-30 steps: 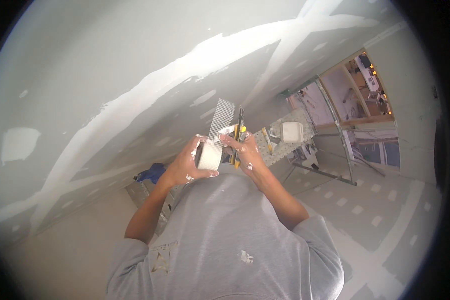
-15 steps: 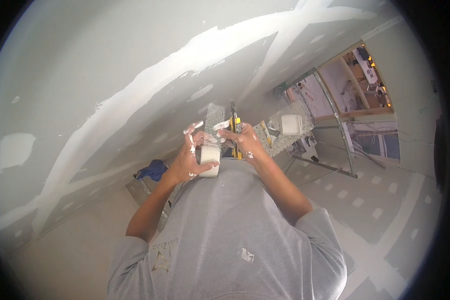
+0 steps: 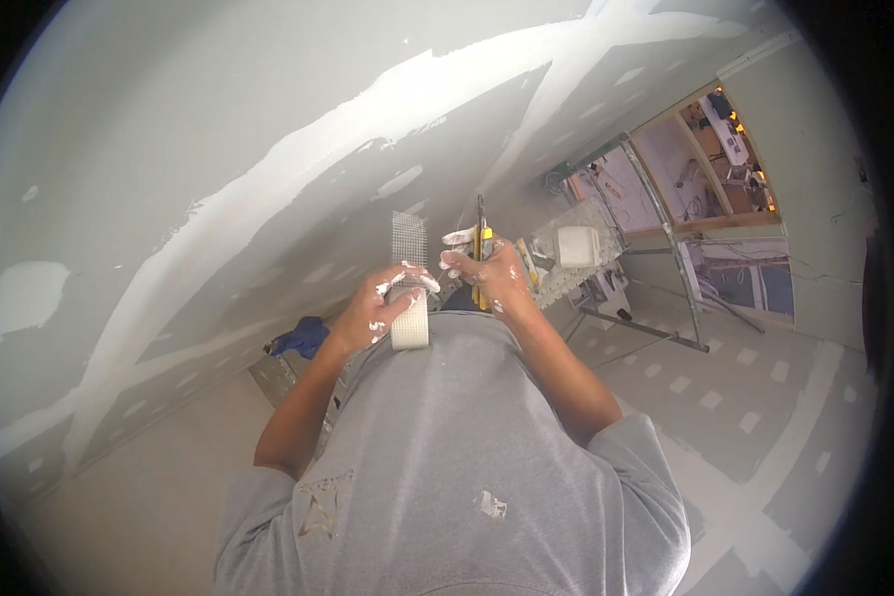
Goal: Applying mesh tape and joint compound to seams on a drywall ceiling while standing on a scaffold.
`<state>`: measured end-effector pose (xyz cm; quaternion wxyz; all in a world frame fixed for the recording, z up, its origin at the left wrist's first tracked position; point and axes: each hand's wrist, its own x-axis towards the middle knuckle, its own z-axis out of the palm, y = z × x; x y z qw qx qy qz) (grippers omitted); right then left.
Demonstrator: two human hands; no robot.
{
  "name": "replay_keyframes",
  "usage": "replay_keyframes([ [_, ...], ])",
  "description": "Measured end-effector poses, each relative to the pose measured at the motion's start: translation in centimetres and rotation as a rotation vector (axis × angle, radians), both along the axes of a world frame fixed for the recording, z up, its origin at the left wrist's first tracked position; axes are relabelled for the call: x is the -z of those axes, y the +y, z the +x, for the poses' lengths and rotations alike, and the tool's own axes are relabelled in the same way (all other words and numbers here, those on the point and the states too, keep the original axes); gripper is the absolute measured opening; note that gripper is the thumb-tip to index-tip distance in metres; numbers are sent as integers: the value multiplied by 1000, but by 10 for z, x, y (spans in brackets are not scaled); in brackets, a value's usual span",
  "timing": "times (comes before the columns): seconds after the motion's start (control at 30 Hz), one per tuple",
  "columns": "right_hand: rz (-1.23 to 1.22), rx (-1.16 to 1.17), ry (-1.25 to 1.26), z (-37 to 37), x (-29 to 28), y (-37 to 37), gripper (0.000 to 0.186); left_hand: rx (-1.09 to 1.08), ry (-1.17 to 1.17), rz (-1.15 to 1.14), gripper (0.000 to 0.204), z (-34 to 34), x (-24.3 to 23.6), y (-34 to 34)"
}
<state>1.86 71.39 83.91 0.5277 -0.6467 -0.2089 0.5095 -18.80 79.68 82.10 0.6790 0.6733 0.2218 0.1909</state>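
Note:
My left hand (image 3: 368,313), spotted with white compound, is closed round a roll of white mesh joint tape (image 3: 410,330) in front of my shirt. A loose strip of mesh (image 3: 408,236) stands up from the roll, past my fingers. Just to the right, my right hand (image 3: 499,280) grips a yellow and black utility knife (image 3: 485,240), its narrow end pointing up and away from me. White compound coats its fingertips, which are close to the left ones but apart from the mesh strip.
A plasterboard wall (image 3: 298,119) with white compound bands slopes along the left and far side. To the right, a white tub (image 3: 576,245) sits on a spattered platform (image 3: 591,214) beside a metal scaffold frame (image 3: 661,204). A blue item (image 3: 303,338) lies at left.
My right hand has come away from the mesh strip, shifting slightly right with the knife. My left fingers have closed in over the tape, and the strip has moved a little left.

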Motion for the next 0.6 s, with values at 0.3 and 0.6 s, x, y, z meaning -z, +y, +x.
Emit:
replay_keyframes([
  [0.3, 134, -50, -161, 3, -17, 3, 19, 45, 74, -102, 33, 5, -22, -5],
  [0.6, 161, -101, -209, 18, 0, -20, 42, 44, 24, -115, 42, -13, 7, 1],
])
